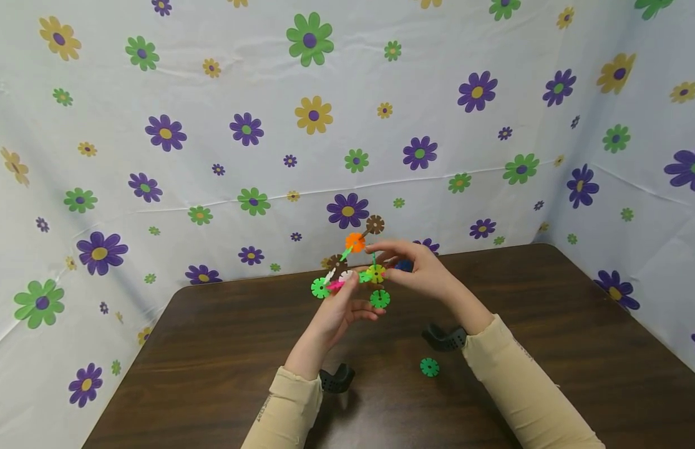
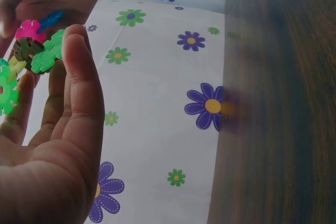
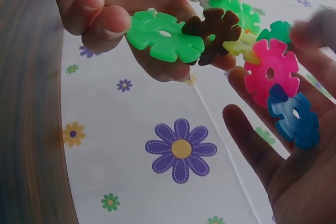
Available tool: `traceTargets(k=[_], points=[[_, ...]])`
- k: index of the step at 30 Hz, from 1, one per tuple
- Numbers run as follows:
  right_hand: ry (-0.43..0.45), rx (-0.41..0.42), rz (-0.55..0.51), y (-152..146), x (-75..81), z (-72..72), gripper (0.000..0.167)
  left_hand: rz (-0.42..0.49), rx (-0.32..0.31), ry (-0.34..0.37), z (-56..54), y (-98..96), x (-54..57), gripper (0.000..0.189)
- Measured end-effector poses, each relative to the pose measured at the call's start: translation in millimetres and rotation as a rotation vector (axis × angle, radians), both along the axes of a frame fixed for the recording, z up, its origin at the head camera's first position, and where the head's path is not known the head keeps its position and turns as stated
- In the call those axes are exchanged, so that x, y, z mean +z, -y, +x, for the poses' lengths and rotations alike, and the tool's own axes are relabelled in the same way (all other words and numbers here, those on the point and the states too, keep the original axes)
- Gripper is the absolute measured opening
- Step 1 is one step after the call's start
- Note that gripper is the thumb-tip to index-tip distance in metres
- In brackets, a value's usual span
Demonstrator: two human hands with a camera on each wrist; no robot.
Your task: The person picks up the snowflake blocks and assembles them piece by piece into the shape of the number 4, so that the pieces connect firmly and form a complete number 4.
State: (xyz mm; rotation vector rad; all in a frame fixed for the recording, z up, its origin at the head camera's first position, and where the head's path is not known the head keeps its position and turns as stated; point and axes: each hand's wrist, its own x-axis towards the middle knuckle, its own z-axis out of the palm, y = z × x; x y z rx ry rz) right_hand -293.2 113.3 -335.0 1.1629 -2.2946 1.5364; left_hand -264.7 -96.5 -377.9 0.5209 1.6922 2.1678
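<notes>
A linked figure of notched plastic discs in several colours is held between both hands above the table. My left hand (image 1: pixel 335 312) grips it from the near left, thumb on top and fingers beneath. A bright green disc (image 3: pixel 165 34) and a brown disc (image 3: pixel 214 30) sit by the left fingers in the right wrist view. At the right side my right hand (image 1: pixel 425 268) pinches the figure near a teal disc (image 3: pixel 275 31). Close to its palm are a pink disc (image 3: pixel 272 72) and a blue disc (image 3: pixel 295 118). An orange disc (image 1: pixel 355 242) stands at the top.
One loose green disc (image 1: pixel 429 367) lies on the dark wooden table (image 1: pixel 213 362), near the right forearm. Black wrist mounts (image 1: pixel 337 379) hang below both sleeves. A flower-print cloth (image 1: pixel 213 100) hangs behind the table and along its sides.
</notes>
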Motion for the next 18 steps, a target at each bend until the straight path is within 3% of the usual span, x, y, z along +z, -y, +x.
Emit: traceTargets(k=[6,12,18], points=[[-0.073,0.004,0.049,-2,-6.4,1.4,0.063,-0.006,0.009,0.013,-2.3,-0.6,-2.0,0.066],[-0.213,-0.057,0.077,-3,-9.6,2.1,0.065,-0.012,0.005,0.014,-3.4,-2.1,-1.4,0.066],[-0.261,-0.078,0.082,-4,-12.4,1.2,0.063,-0.039,0.000,0.004,-4.3,-1.8,-1.9,0.064]])
